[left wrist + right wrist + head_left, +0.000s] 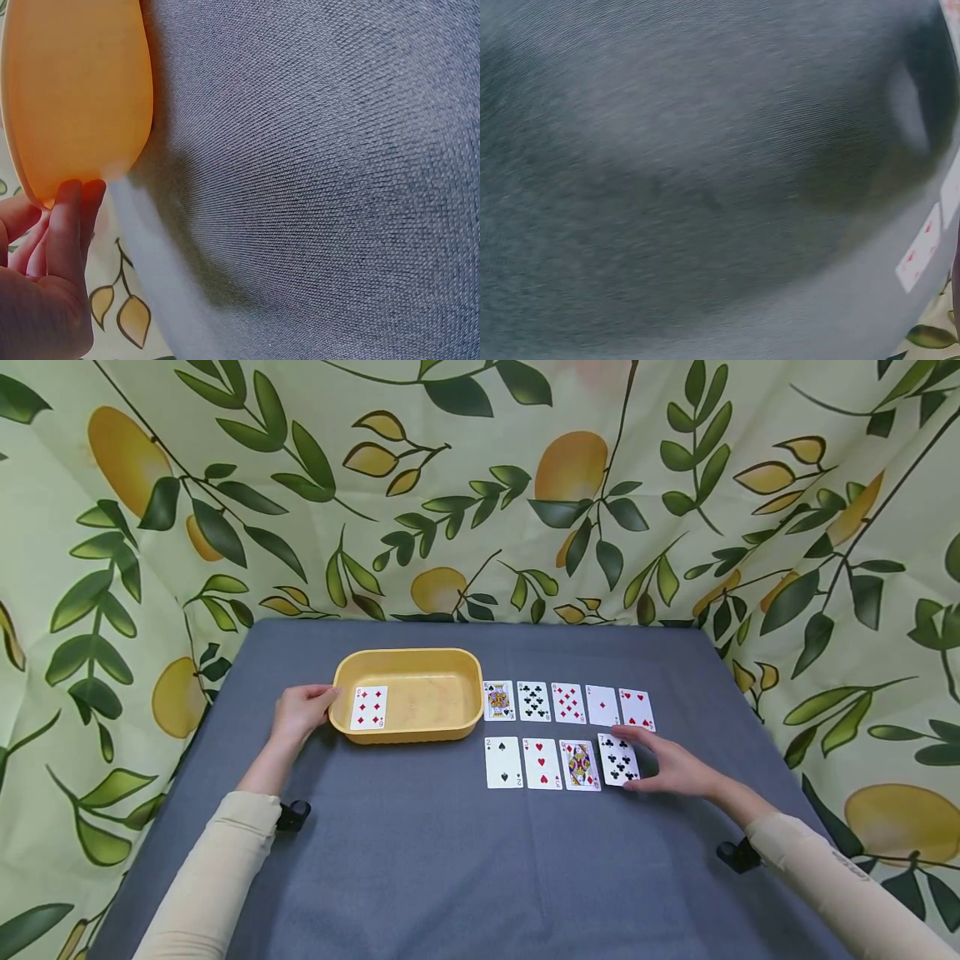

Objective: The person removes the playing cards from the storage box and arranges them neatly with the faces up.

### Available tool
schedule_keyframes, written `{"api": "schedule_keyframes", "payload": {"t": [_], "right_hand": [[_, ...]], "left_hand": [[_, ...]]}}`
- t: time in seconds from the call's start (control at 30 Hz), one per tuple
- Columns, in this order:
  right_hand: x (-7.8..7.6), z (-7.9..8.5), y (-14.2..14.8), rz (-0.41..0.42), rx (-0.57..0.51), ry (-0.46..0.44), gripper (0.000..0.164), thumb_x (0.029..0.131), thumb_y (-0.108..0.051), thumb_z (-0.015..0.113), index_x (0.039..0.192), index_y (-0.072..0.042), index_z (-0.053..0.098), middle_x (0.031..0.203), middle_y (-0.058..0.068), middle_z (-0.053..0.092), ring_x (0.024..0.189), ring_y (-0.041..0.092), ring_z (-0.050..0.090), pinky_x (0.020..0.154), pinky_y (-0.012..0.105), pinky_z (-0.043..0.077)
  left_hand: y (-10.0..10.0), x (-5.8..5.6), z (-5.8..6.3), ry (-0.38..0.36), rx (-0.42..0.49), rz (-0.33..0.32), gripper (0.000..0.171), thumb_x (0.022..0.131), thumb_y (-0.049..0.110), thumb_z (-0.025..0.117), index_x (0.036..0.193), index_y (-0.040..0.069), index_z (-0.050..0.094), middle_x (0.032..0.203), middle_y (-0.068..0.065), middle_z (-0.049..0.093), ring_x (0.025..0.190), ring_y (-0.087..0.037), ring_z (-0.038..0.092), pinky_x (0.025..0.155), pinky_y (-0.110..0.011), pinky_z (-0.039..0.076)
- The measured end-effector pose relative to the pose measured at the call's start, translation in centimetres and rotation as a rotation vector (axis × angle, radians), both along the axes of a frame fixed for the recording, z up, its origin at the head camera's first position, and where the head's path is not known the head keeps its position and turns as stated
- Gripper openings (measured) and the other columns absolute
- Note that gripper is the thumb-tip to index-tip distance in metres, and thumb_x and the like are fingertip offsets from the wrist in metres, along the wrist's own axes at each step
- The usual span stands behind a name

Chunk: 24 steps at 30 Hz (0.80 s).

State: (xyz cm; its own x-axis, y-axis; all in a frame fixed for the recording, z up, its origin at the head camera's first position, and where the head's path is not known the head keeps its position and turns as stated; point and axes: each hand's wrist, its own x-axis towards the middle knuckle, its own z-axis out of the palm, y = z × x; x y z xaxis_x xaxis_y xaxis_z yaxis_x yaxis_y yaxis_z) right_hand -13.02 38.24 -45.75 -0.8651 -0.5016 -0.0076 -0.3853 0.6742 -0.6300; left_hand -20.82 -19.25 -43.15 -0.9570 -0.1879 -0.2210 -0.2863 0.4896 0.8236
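Note:
My left hand (300,717) pinches the left end of a yellow oval tray (408,737). In the left wrist view, its fingers (66,225) press the outside of the tray wall (82,97). One diamonds playing card (369,708) lies face up at the left inside the tray. At the right end of the lower card row, my right hand (671,764) holds a clubs playing card (618,760) by its upper and lower edges, fingers above and thumb below. That card sits slightly askew beside the queen (580,765). The right wrist view shows mostly cloth, with the grip out of sight.
Right of the tray runs an upper row: king (498,701), clubs card (533,702), diamonds card (568,703), ace of diamonds (602,705), hearts card (637,710). Below lie the two of spades (503,762) and three of hearts (542,764). Grey cloth (450,860) covers the table.

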Motion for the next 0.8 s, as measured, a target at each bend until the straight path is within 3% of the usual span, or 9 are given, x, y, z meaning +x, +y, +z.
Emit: {"api": "schedule_keyframes", "payload": {"t": [0.2, 0.47, 0.8], "right_hand": [[0.3, -1.2, 0.5, 0.005, -0.008, -0.008, 0.083, 0.078, -0.031, 0.084, 0.145, -0.007, 0.041, 0.143, 0.011, 0.048, 0.131, 0.032, 0.041, 0.1, 0.004, 0.018], [0.2, -2.1, 0.5, 0.021, 0.004, -0.019, 0.082, 0.08, -0.031, 0.082, 0.146, -0.008, 0.04, 0.146, 0.01, 0.046, 0.134, 0.017, 0.036, 0.099, 0.005, 0.019], [0.1, -1.9, 0.3, 0.024, 0.016, -0.072, 0.082, 0.081, -0.033, 0.081, 0.148, -0.01, 0.038, 0.149, 0.01, 0.042, 0.134, 0.026, 0.036, 0.099, 0.008, 0.022]], "left_hand": [[-0.1, 0.0, -0.1, 0.006, 0.019, 0.003, 0.044, 0.099, 0.026, 0.058, 0.127, -0.007, 0.06, 0.12, -0.026, 0.063, 0.071, 0.0, 0.059, 0.064, -0.018, 0.053], [-0.1, 0.0, -0.1, -0.008, 0.017, 0.013, 0.044, 0.099, 0.027, 0.058, 0.128, -0.006, 0.06, 0.121, -0.024, 0.063, 0.079, -0.007, 0.062, 0.069, -0.021, 0.055], [0.0, -0.1, -0.1, -0.027, -0.005, 0.015, 0.044, 0.099, 0.028, 0.057, 0.128, -0.005, 0.061, 0.122, -0.023, 0.063, 0.079, -0.008, 0.061, 0.074, -0.027, 0.056]]}}
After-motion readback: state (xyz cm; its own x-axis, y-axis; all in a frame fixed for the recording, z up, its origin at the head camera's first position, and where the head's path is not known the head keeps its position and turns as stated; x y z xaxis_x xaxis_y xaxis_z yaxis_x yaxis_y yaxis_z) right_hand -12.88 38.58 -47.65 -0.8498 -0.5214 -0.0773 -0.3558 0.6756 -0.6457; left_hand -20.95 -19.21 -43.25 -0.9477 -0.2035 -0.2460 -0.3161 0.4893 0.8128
